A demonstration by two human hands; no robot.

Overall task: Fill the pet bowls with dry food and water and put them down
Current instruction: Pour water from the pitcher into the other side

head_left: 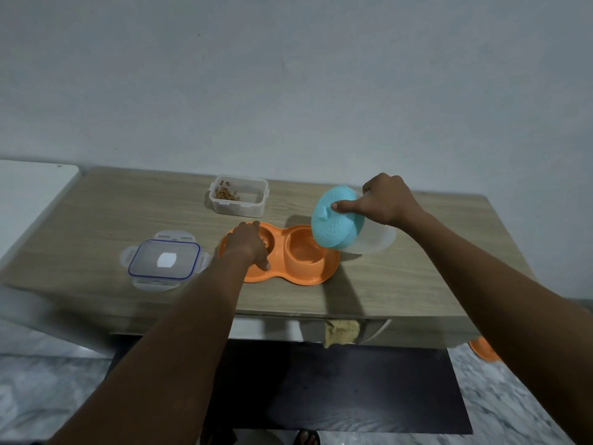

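An orange double pet bowl (316, 274) sits near the front of the wooden table (96, 216). My left hand (247, 244) grips its left rim, thumb at the front; dry food shows in the left cup beside my fingers. My right hand (383, 200) holds a clear water jug (369, 240) by its handle, thumb pressing the light blue lid (333, 226). The jug is tipped left over the right cup (303, 252). I cannot tell whether water is flowing.
A clear food container (239, 197) with some kibble stands open at the back. Its lid (164, 259) with blue seal lies flat at front left. A white surface (29, 187) adjoins the table's left. Another orange object (484, 350) lies on the floor, right.
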